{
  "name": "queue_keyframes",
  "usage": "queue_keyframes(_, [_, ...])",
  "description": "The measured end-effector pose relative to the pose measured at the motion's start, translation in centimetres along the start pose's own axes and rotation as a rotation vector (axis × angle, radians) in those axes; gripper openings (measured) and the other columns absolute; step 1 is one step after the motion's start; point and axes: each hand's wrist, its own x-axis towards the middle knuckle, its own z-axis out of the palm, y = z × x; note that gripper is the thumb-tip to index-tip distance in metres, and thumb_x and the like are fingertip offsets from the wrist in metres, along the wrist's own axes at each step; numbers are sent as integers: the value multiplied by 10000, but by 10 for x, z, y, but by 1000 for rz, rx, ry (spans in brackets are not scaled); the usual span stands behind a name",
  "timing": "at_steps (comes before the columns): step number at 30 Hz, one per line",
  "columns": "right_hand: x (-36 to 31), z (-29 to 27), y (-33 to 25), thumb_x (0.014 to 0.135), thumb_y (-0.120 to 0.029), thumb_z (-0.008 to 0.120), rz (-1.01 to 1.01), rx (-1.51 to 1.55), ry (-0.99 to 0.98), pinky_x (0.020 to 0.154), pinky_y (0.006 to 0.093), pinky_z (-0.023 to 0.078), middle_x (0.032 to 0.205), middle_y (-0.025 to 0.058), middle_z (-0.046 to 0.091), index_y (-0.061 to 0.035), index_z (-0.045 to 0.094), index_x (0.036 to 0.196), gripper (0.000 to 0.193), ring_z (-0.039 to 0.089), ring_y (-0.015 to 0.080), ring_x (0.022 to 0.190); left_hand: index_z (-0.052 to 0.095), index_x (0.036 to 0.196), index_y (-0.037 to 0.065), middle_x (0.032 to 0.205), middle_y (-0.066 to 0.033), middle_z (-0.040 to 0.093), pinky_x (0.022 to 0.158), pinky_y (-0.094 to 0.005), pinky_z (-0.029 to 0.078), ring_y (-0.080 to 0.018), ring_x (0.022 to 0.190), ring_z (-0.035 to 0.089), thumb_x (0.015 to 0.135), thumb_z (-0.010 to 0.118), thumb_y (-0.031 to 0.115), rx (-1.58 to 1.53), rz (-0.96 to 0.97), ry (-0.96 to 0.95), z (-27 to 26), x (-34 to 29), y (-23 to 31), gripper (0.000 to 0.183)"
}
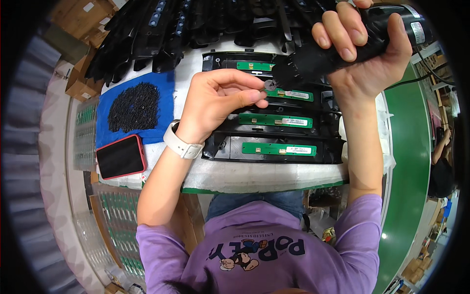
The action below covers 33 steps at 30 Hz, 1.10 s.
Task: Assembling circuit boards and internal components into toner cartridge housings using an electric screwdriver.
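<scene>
My right hand (364, 54) is wrapped round a black corded electric screwdriver (338, 56), tilted so that its ragged, dark-wrapped front end points down and left. That end reaches the second green circuit board (293, 94) from the back. At the tip, a small round grey part (270, 85) shows beside the fingers of my left hand (223, 93). The left thumb and fingers are pinched together; what they hold, if anything, is too small to make out. Several black plastic housings (227, 147) lie in a row, each with a green board bearing a white label.
A heap of small black screws (134, 108) lies on a blue cloth (166, 88) to the left. Nearer me is a red-edged phone (121, 157). Many black plastic parts (147, 39) are stacked at the back. A cable (416, 78) trails off right; a person (440, 171) is farther right.
</scene>
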Motion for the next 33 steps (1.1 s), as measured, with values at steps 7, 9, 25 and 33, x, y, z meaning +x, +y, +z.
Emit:
queue_keyframes(7, [8, 5, -3, 898, -399, 471, -37, -24, 104, 467, 309, 436, 543, -10, 482, -73, 583, 895, 345, 438, 121, 391, 555, 1105, -43, 984, -151, 656, 771, -273, 518, -219, 877, 661, 853, 595, 36, -135, -97, -62, -3, -3, 11, 266])
queue_keyframes(9, [11, 6, 4, 887, -392, 491, 59, -52, 109, 450, 310, 421, 532, -11, 475, -74, 584, 902, 331, 421, 126, 376, 579, 1097, -24, 940, -118, 661, 717, -239, 513, -185, 846, 660, 827, 657, 95, -68, -82, 17, -5, -11, 21, 305])
queue_keyframes(25, [12, 17, 49, 793, -68, 614, 162, -440, -96, 393, 244, 392, 546, 61, 508, 17, 514, 901, 170, 463, 132, 400, 644, 832, 12, 799, -120, 621, 651, -370, 456, -294, 753, 585, 746, 694, 151, 1602, -185, 519, -134, -81, 39, 171])
queue_keyframes(33, [13, 17, 48, 785, -99, 633, 182, -481, -116, 388, 236, 382, 536, 60, 506, 11, 517, 836, 168, 457, 129, 392, 655, 833, -9, 722, -137, 618, 558, -313, 442, -255, 569, 567, 772, 670, 98, 1445, 70, 649, -131, -79, 33, 123])
